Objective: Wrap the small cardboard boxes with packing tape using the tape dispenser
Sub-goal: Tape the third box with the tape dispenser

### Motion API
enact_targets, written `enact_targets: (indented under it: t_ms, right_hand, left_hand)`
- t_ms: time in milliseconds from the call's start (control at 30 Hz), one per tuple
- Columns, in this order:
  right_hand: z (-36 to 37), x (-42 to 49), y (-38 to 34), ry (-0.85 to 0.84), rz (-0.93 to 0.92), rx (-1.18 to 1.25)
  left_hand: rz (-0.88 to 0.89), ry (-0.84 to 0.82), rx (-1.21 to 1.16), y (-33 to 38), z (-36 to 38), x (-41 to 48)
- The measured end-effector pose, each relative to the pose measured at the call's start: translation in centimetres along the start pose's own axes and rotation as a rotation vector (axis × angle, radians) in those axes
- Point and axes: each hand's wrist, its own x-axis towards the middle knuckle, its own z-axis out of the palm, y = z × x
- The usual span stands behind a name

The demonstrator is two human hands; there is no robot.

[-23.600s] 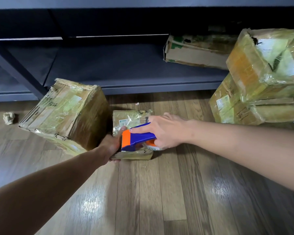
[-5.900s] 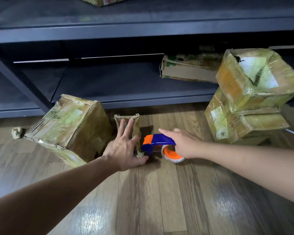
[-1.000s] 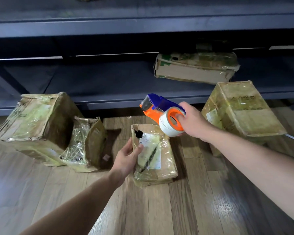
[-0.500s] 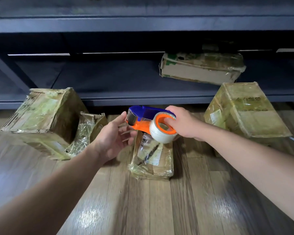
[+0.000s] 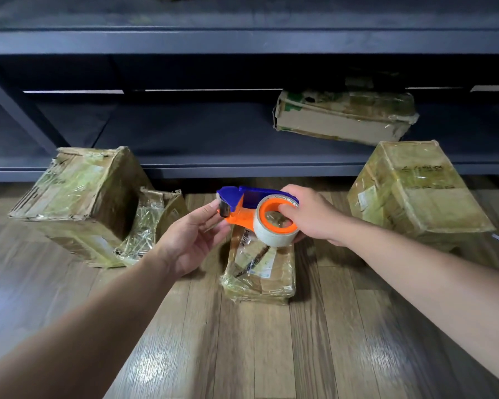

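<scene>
A flat, tape-covered cardboard box (image 5: 260,272) with a white label lies on the wooden floor at centre. Above its far end my right hand (image 5: 311,217) grips the blue and orange tape dispenser (image 5: 251,208), a finger hooked into the orange hub of the tape roll. My left hand (image 5: 190,240) is at the dispenser's front end, thumb and fingertips pinching the tape tip by the blade. The dispenser hovers clear of the box.
A large taped box (image 5: 81,197) lies left with a small crumpled box (image 5: 150,223) leaning on it. Another taped box (image 5: 415,194) stands right. A dark shelf unit (image 5: 213,165) runs behind, holding a worn box (image 5: 343,116).
My left hand left the flat box and rose to the dispenser's front end. The right hand lowered the dispenser and tipped it level over the box.
</scene>
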Motion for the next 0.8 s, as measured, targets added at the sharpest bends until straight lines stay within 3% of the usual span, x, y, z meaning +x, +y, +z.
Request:
enact_targets:
  t_ms: [200, 467, 800]
  right_hand:
    - [0.2, 0.1, 0.3, 0.166, -0.245, -0.336]
    - [1.7, -0.6, 0.5, 0.184, -0.538, -0.439]
    - [2.2, -0.7, 1.0, 0.194, -0.611, -0.476]
  left_hand:
    - [-0.178, 0.090, -0.038, 0.5, -1.5, 0.2]
    - [-0.296, 0.114, -0.074, -0.3, -2.3, 0.6]
    - [-0.332, 0.060, -0.175, -1.5, -3.5, 1.5]
